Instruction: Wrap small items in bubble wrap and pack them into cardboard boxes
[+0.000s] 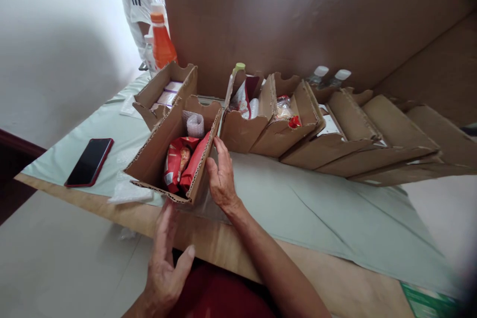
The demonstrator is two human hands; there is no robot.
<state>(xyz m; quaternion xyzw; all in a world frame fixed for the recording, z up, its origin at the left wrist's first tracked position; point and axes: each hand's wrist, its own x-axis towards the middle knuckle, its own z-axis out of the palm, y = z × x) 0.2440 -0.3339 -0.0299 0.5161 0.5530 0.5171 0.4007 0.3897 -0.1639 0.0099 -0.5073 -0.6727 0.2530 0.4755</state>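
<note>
An open cardboard box (149, 161) stands near the table's front edge, turned at an angle. Inside it lie red snack packets (194, 161) and a roll of bubble wrap (195, 125). My right hand (222, 176) rests flat along the box's right wall, fingers extended and thumb apart. Below the front corner of the box is my left hand (164, 253), its fingers straight and thumb spread; the fingertips reach the box's lower front edge, though I cannot tell whether they press on it. Neither hand is closed around anything.
A black phone (89, 161) with a red edge lies left on the green cloth (268, 194). Another box (149, 93) sits behind; several cardboard bins (238, 131) line the right. Bottles, one orange (163, 44), stand at the back. A person (139, 5) in white is beyond.
</note>
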